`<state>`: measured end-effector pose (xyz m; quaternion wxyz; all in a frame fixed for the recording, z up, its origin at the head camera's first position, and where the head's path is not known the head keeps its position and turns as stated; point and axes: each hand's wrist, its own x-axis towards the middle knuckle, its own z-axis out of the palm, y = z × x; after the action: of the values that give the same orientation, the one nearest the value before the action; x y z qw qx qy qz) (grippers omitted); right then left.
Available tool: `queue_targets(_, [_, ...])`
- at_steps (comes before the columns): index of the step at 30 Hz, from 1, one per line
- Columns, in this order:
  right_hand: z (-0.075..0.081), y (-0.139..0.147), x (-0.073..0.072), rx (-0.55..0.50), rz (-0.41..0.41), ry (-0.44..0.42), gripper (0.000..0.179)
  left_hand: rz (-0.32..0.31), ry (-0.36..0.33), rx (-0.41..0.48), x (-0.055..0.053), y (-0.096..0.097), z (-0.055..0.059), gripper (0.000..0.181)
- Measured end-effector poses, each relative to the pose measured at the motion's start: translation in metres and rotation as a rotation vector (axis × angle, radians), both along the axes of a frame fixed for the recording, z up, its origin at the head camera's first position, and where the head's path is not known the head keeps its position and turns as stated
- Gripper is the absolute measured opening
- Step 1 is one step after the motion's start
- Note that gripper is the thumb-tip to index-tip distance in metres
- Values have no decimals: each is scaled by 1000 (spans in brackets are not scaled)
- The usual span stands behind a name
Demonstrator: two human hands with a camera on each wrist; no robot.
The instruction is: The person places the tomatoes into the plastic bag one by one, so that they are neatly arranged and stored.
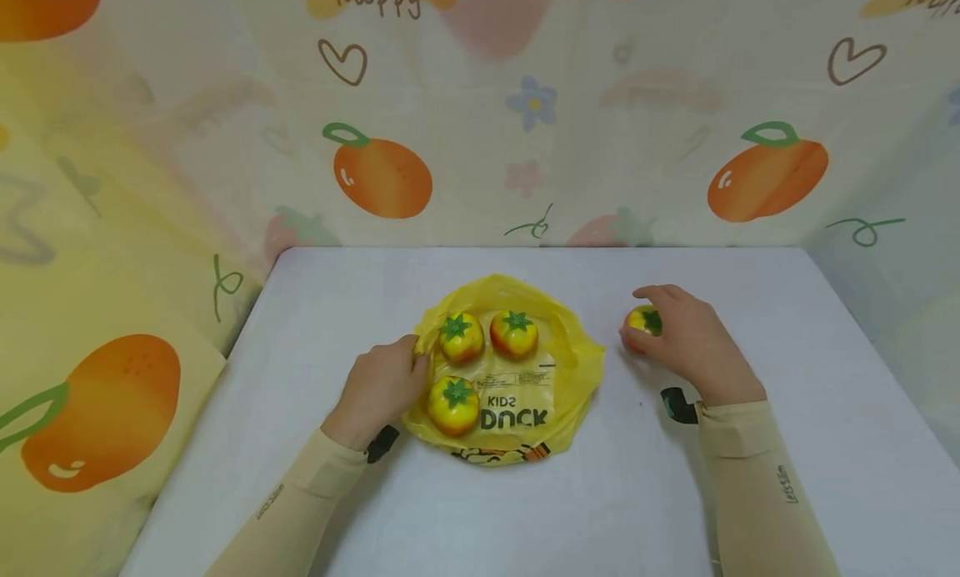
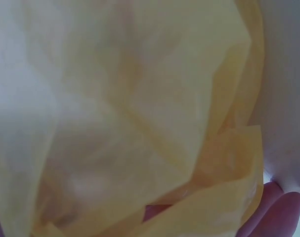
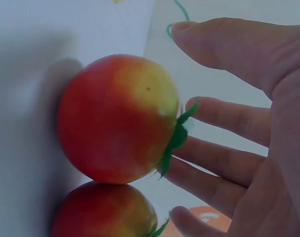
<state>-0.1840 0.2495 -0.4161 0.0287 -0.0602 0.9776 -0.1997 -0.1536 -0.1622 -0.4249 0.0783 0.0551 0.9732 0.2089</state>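
My left hand pinches the left rim of a yellow plastic bag, spread open on the table. Three red-and-yellow toy tomatoes with green leafy tops lie in the bag. To the right of it, my right hand is spread over another toy tomato, thumb and fingers apart around it. The right wrist view shows this tomato close to the fingers and a second tomato beside it, which the hand hides in the head view. Crumpled bag plastic fills most of the left wrist view.
Everything sits on a white table. Its back edge meets a curtain printed with oranges, hearts and flowers, and more printed cloth hangs at both sides. Printed letters show on the bag's inside.
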Motion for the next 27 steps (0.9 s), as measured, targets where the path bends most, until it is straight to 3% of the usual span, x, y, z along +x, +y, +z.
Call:
queue_targets(17, [-12,2,-4,59,24,61,63,-2,-3,2,1,0,0,23])
queue_targets(27, [-15,3,-6,103,29,-3,67,-3,10,3,0,3,0,24])
